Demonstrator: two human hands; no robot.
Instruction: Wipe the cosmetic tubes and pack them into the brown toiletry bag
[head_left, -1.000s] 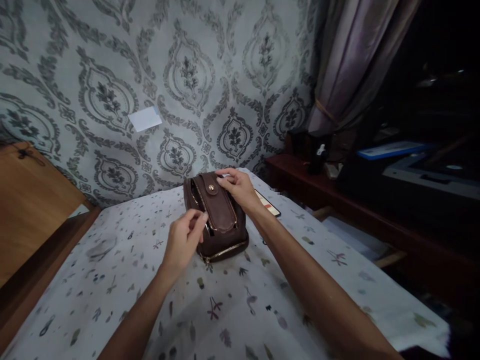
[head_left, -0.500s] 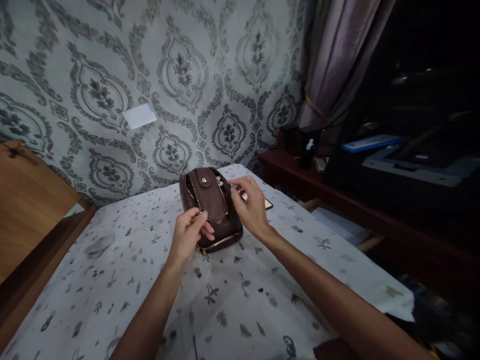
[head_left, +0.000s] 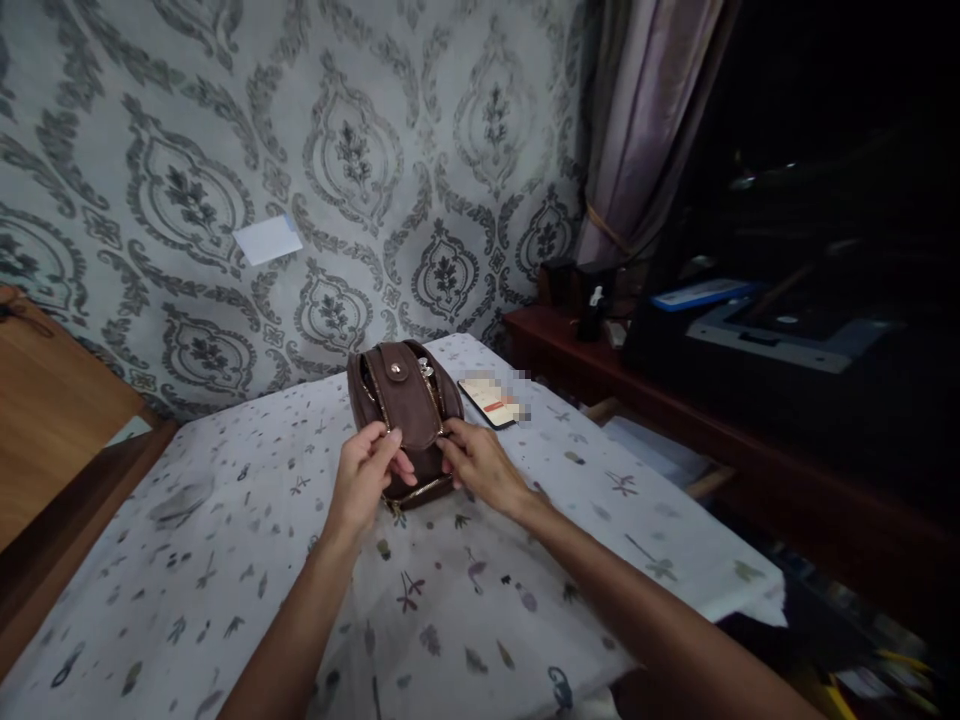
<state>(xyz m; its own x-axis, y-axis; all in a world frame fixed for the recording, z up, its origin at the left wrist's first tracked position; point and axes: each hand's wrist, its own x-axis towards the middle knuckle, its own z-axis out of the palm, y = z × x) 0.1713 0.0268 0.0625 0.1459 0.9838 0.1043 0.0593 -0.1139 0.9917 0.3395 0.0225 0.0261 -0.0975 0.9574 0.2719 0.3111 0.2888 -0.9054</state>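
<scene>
Two bare hands are at one brown bag (head_left: pixel 411 408), which lies on a white patterned cloth (head_left: pixel 450 610) directly beneath and beyond the fingers. The left hand (head_left: pixel 362 478) has thumb and forefinger close together at the near left part of the bag's front panel, its other fingers loosely curled. The right hand (head_left: pixel 484 465) has thumb and fingertips nearly together at the panel's near right corner. Both touch the bag, but the fingers themselves cover whatever lies between them, so I cannot tell whether either grips a zip pull.

Beyond the fingers, a gap along each side of the panel shows a dark inside; in the right one sit small pale objects (head_left: pixel 426 368), perhaps metal, too small to name. Below the fingers, a gold-toned zip (head_left: pixel 427 490) is partly covered by the left hand. Just beyond the right fingers lies a phone (head_left: pixel 487 402), its screen's right side blocked out by blur. Well to the right of the fingers, a blue-edged item (head_left: pixel 705 295) fades into deep shadow. The forearms are cut off at the bottom edge.
</scene>
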